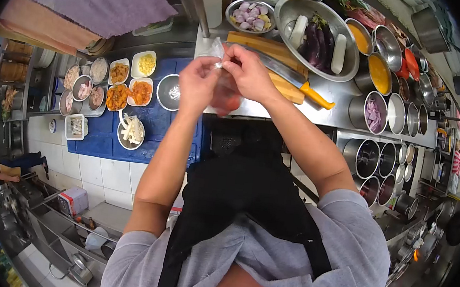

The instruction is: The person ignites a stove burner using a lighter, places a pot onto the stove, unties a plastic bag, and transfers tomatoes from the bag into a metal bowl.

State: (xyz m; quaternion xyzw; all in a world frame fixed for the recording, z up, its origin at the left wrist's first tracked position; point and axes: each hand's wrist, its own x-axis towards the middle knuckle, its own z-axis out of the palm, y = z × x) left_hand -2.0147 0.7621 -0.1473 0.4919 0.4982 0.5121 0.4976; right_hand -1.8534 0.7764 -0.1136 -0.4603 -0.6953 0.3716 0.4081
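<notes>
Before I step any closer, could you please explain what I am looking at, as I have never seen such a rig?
There is no machine here, only a person working with two bare hands. The single picture comes from a camera worn on their head, looking forward and down, so their black apron shows below. The left hand and right hand pinch the top of a clear bag with something red inside; I cannot tell what. On the metal counter, a knife lies across a wooden board, beside a large bowl of eggplants and white pieces. To the left, a blue surface bears small dishes and bowls of food.
</notes>
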